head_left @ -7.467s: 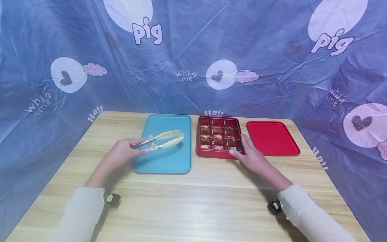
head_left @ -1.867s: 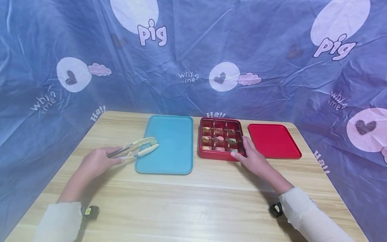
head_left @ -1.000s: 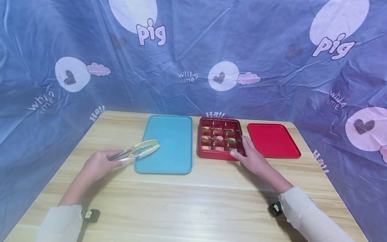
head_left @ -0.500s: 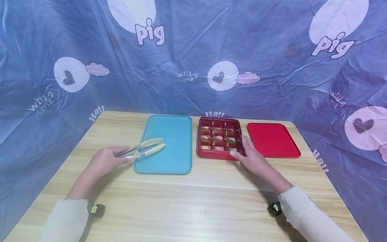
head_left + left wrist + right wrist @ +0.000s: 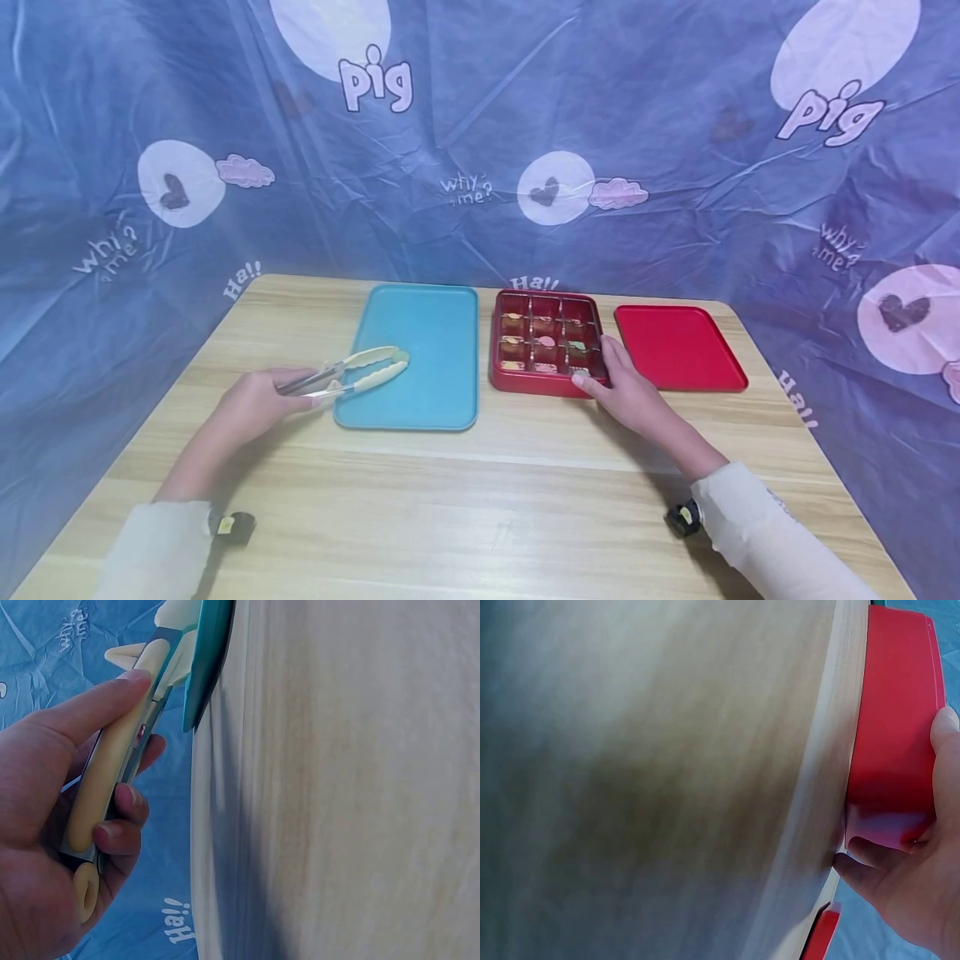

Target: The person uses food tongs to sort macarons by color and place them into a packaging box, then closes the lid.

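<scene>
My left hand (image 5: 258,408) grips metal tongs with cream-coloured ends (image 5: 378,378); their tips spread over the left part of a light blue tray (image 5: 431,404). A small pale green patch (image 5: 401,356) shows at the tips; whether it is a held piece I cannot tell. In the left wrist view the thumb presses along the tongs (image 5: 112,765), with the fingers curled behind. My right hand (image 5: 630,396) holds the front right corner of a red divided box (image 5: 536,384), thumb on the rim. Yellow, pink and green pieces show in several compartments.
To the right of the box lies a flat red lid (image 5: 678,346), its near left edge close to my right hand. Tray, box and lid stand along the far part of the wooden table (image 5: 480,500). A blue printed cloth (image 5: 465,108) hangs behind.
Since the oldest frame, my left hand and the tongs have moved left over the tray. A green piece now shows in the box's right column. My right hand has stayed on the box corner.
</scene>
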Demonstrator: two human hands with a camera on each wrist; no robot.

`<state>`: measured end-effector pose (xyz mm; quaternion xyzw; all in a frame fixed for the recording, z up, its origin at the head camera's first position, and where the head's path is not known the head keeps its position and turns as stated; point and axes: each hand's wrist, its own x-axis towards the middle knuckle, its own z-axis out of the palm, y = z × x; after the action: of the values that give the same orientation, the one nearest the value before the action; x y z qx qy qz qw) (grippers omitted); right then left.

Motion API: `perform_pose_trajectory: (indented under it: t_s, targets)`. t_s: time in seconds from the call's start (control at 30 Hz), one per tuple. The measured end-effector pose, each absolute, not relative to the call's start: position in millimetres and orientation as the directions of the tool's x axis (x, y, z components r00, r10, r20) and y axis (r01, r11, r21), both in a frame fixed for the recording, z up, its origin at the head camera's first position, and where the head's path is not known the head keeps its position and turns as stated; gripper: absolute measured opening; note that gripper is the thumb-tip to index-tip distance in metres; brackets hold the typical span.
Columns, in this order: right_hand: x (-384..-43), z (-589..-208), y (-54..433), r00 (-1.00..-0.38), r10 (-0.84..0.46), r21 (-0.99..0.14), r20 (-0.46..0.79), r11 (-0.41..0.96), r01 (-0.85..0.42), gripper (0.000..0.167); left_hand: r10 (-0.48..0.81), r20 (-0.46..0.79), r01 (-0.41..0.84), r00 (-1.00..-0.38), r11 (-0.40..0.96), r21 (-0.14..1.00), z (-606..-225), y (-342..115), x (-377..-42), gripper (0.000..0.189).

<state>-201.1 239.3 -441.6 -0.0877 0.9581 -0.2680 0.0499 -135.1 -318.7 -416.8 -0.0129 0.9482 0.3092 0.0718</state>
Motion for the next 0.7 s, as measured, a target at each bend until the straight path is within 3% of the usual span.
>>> perform_pose_trajectory:
  t_s: [0.5, 0.7]
  targets:
    - [-201.6, -442.7, 239.4, -0.979, -0.2, -0.52, -0.037, 0.841, -0.152, 0.11, 0.021, -0.148, -0.074, -0.989, 0.794, 0.604, -414.8, -310.5, -142.0, 0.081]
    - [-202.5, -443.5, 240.5, -0.979, -0.202, -0.519, -0.036, 0.84, -0.155, 0.11, 0.056, -0.115, -0.03, -0.992, 0.768, 0.64, -409.8, -296.0, -155.1, 0.073]
